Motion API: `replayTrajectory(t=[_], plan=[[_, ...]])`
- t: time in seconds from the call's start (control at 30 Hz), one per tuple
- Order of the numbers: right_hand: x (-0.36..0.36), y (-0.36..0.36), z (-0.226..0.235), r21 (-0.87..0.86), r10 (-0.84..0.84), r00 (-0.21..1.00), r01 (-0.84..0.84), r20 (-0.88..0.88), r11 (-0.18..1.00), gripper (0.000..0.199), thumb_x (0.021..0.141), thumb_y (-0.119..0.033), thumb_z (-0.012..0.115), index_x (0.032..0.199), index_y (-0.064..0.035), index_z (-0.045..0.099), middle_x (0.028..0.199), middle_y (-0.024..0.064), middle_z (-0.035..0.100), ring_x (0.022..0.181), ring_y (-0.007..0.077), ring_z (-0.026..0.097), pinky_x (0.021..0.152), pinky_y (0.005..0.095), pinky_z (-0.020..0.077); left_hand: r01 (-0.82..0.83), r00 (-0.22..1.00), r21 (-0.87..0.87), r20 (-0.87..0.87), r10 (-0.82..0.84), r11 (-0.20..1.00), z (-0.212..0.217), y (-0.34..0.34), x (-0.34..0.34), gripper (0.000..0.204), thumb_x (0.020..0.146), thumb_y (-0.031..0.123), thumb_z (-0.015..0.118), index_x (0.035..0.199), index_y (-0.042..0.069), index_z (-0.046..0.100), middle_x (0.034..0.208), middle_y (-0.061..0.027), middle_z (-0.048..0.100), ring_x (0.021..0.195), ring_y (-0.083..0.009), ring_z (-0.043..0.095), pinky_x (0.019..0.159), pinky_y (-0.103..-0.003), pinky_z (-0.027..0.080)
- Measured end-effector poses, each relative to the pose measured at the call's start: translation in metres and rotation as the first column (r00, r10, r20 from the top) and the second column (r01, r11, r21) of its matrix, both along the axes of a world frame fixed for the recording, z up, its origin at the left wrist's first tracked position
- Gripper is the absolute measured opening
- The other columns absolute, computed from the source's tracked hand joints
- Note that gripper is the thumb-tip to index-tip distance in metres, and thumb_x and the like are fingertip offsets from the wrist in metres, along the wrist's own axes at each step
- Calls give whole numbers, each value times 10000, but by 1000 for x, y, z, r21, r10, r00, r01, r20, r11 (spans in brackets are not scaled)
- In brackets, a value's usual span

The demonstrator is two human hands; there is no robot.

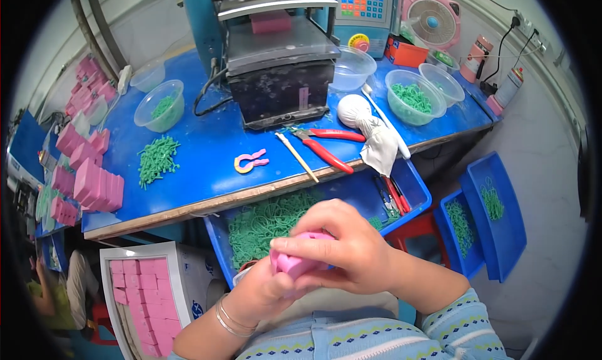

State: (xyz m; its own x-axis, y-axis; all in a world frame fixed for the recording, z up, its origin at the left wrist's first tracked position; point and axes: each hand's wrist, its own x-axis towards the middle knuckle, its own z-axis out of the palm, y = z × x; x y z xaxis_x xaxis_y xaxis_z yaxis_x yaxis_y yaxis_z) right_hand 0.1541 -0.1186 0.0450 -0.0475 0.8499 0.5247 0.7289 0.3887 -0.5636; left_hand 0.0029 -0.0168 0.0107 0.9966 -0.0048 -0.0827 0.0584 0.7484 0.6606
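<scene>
In front of my body, both hands are closed around a pink block [293,264] that looks like a soft mold. My left hand [263,291] supports it from below and the left side. My right hand [348,244] wraps over its top, thumb and fingers pressed against it. Part of the block is hidden by the fingers. Just beyond the hands, a blue tray [216,238] holds a heap of green wax-like sprigs [266,225]. On the blue table [207,190] lie red-handled pliers [323,150], a thin wooden-handled stick [296,157] and a pink clip [251,162].
A black press-like machine [279,93] stands at the back. Bowls of green pieces [411,100] and a white cloth pouch [376,134] are to its right. Pink blocks [97,184] are stacked at left; more fill a white box [144,297]. Blue bins [508,234] stand at right.
</scene>
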Motion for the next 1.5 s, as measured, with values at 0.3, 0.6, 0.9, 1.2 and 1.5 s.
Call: replayTrajectory(t=[0.3, 0.6, 0.9, 1.2, 1.5], plan=[[7, -16, -36, 483, -209, 959, 94, 189, 870, 275, 733, -153, 640, 984, -55, 593, 990, 96, 581, 914, 252, 570, 809, 392, 490, -419, 905, -193, -16, 424, 887, 19, 9, 58, 387, 818, 308, 610, 1095, 63, 497, 910, -65, 522, 841, -187, 532, 850, -382, 442], [98, 20, -11, 172, -761, 555, 758, 335, 629, 484, 743, -164, 653, 1201, -112, 504, 1166, 178, 470, 1052, 350, 455, 884, 441, 355, -421, 886, -361, 32, 462, 832, 18, 38, 73, 382, 898, 403, 362, 972, 57, 507, 746, -113, 512, 535, -126, 428, 573, -306, 390], [93, 23, 0, 361, -677, 710, 591, 191, 721, 423, 718, -101, 641, 1137, -113, 581, 831, 75, 589, 709, 236, 526, 669, 366, 370, -447, 894, -277, -109, 434, 851, 15, 43, 64, 497, 905, 533, 276, 944, 91, 501, 738, -103, 508, 499, -115, 386, 510, -289, 359], [38, 1, -4, 394, -357, 925, 282, 131, 875, 481, 589, -101, 701, 1063, -106, 618, 841, 37, 590, 703, 185, 518, 611, 335, 322, -507, 858, -162, -190, 477, 847, 18, 32, 49, 481, 934, 402, 290, 1158, 20, 479, 1062, -146, 586, 936, -260, 593, 847, -391, 461], [57, 9, -28, 365, -559, 808, 472, 183, 802, 465, 678, -29, 633, 1137, -55, 571, 820, 87, 584, 699, 237, 523, 643, 365, 358, -295, 951, -222, -158, 264, 929, -5, 33, 18, 436, 900, 435, 334, 1099, 73, 473, 793, -120, 529, 565, -113, 405, 552, -306, 378]])
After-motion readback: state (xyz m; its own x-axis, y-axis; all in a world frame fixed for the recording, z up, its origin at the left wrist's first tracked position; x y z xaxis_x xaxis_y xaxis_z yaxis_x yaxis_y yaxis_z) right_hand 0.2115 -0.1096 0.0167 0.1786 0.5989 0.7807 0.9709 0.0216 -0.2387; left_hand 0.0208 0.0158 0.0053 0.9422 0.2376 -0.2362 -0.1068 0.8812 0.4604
